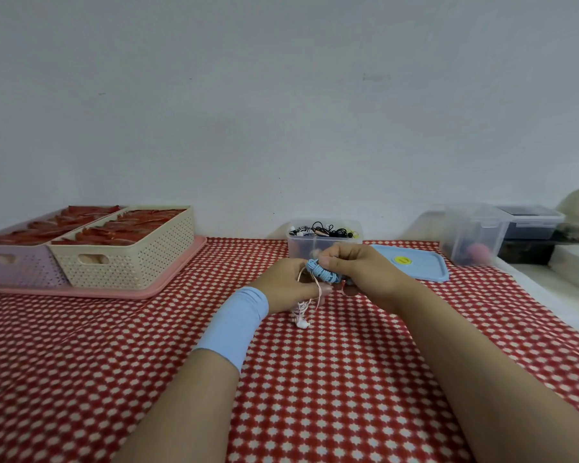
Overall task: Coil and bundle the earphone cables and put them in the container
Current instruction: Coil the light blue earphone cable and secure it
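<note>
A light blue earphone cable (325, 274), wound into a tight coil, is held between both hands above the red checked tablecloth. My right hand (358, 272) pinches the coil from the right. My left hand (288, 284) grips its left end, with a thin pink-white cable (318, 294) running down from the fingers. A small white earphone bundle (301, 317) lies on the cloth just under my left hand. Behind the hands stands a clear plastic container (325, 243) holding several coiled earphones.
The container's blue lid (415, 267) lies to its right. Two perforated baskets, cream (137, 259) and lilac (17, 265), sit on a pink tray (121, 290) at the left. Clear storage boxes (475, 235) stand at the far right by the table edge.
</note>
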Available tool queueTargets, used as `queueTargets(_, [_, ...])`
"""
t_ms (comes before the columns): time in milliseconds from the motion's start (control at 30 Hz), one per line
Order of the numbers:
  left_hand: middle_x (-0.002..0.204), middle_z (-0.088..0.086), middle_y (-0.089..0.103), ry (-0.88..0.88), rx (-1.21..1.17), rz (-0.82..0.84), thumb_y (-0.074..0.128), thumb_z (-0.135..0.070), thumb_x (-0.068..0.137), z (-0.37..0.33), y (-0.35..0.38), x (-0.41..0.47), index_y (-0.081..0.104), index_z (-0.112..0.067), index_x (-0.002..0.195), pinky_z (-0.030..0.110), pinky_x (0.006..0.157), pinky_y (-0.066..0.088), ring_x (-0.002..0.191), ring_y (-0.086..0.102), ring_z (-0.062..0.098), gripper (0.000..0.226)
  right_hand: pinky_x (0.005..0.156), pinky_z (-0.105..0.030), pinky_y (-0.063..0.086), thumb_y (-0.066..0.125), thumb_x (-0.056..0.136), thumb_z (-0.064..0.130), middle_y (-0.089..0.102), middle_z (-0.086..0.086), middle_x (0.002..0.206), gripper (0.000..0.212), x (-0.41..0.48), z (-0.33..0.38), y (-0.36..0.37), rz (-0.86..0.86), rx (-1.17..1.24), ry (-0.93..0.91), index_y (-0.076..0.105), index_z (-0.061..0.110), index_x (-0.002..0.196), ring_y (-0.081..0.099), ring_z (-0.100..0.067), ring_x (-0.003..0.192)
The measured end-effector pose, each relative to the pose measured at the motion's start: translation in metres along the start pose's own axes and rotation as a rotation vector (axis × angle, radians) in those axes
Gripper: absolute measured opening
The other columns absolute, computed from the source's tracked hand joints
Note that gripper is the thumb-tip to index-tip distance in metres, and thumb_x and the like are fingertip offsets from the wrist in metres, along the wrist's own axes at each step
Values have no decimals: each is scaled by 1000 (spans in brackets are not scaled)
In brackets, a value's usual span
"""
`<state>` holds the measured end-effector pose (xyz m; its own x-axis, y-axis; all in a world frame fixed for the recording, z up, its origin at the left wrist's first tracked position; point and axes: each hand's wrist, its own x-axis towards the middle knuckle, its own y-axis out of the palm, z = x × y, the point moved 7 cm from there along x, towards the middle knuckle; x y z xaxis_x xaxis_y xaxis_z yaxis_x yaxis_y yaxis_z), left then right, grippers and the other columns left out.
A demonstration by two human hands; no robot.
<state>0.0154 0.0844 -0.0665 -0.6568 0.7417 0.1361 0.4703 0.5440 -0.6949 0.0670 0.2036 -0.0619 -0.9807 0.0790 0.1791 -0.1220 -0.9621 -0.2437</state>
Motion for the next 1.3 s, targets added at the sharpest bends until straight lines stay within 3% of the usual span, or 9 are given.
queueTargets(167, [73, -12, 65, -24, 49, -36, 70, -29, 88, 0, 0, 1, 62, -33, 89, 25, 69, 48, 66, 62, 5, 10, 52, -21, 33, 65, 97, 23, 67, 7, 74, 12, 3, -5, -2, -78, 46, 43, 74, 17, 93, 48, -3, 58])
queueTargets(333, [95, -10, 64, -60, 129, -222, 71, -31, 87, 13, -13, -1, 55, -30, 100, 25, 74, 49, 85, 61, 10, 20, 50, -22, 35, 52, 104, 24, 60, 5, 72, 21, 3, -10, -1, -99, 57, 151, 66, 18, 90, 48, -4, 50])
queueTargets(433, [91, -16, 67, -7, 171, -344, 73, -21, 87, 11, -29, -5, 66, -33, 87, 17, 71, 47, 83, 62, 5, 14, 56, -26, 40, 49, 105, 34, 58, -4, 81, 26, 3, -19, -3, -136, -73, 254, 64, 22, 89, 47, -13, 61])
queueTargets(567, [86, -10, 74, -13, -9, -269, 67, -9, 90, 8, -26, -6, 77, -24, 88, 29, 80, 58, 72, 70, 7, 18, 51, -27, 33, 42, 108, 28, 50, 0, 66, 28, 5, -18, 0, -103, 19, 227, 59, 18, 86, 42, -12, 54])
queueTargets(733, [96, -16, 74, -98, 163, -94, 53, -6, 95, 11, -10, -6, 78, -32, 88, 35, 89, 57, 83, 69, 8, 37, 57, -28, 36, 51, 105, 28, 56, 9, 63, 18, 3, -8, -10, -136, 128, 133, 63, 18, 97, 47, -5, 50])
queueTargets(900, [114, -3, 69, -355, 713, -386, 41, -22, 97, 16, -65, -16, 73, -27, 104, 34, 82, 49, 98, 63, 19, 33, 51, -27, 39, 59, 101, 28, 65, -5, 80, 15, 1, -13, -18, -189, -25, 174, 69, 19, 93, 54, -13, 58])
queueTargets(1000, [123, 3, 65, -437, 806, -330, 36, -25, 95, 25, -70, -17, 67, -22, 116, 39, 93, 45, 110, 59, 24, 38, 47, -16, 39, 64, 98, 27, 66, 3, 80, 17, 0, -11, -10, -108, -164, 171, 71, 21, 84, 55, -5, 58])
queueTargets(1133, [135, -1, 58, -372, 784, -310, 56, -15, 91, 22, -61, -16, 59, -34, 128, 44, 107, 41, 122, 54, 24, 41, 65, -8, 46, 71, 93, 21, 75, 11, 91, 9, 1, -11, -1, -23, -260, 143, 79, 18, 92, 66, -4, 86])
queueTargets(1300, [124, -6, 66, -54, 566, -460, 53, -6, 92, -4, -47, -15, 68, -30, 116, 34, 103, 45, 112, 58, 17, 37, 59, -13, 47, 66, 97, 26, 72, 14, 112, 21, 1, -8, -6, -57, -268, 112, 73, 29, 117, 67, -4, 103])
